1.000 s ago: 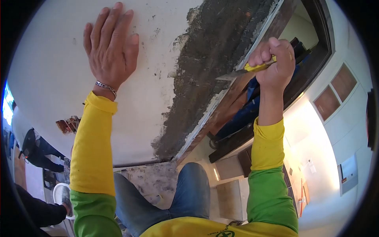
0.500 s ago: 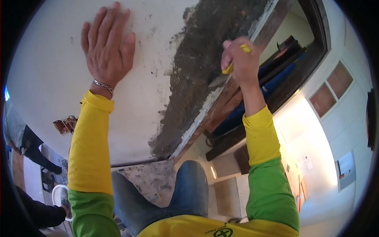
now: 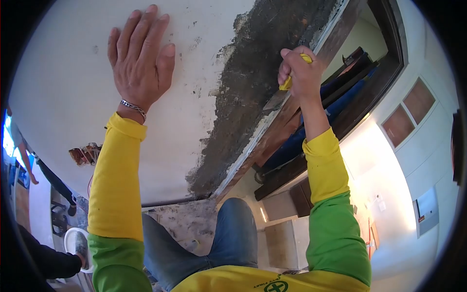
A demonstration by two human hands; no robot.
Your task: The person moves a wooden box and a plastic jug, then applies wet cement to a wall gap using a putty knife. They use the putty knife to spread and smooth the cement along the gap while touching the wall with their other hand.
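Note:
My left hand (image 3: 141, 63) lies flat on the white wall (image 3: 180, 117), fingers spread, with a chain bracelet at its wrist. Wrapped round the yellow handle (image 3: 287, 83) of a scraper is my right hand (image 3: 300, 73). The scraper's flat metal blade (image 3: 275, 101) rests on the edge of a dark grey strip of rough plaster (image 3: 243, 82), beside the wooden frame (image 3: 272, 129). Part of the handle is hidden in my fist.
An opening with dark and blue long items (image 3: 345, 95) lies beyond the frame. Exposed wires sit in a wall hole (image 3: 85, 155). At the left are other people's legs (image 3: 53, 182) and a shoe (image 3: 75, 243). Cabinets (image 3: 287, 243) stand below right.
My right hand and the scraper have shifted slightly, showing more of the blade. My left hand appears a little further right. The person at the far left has moved.

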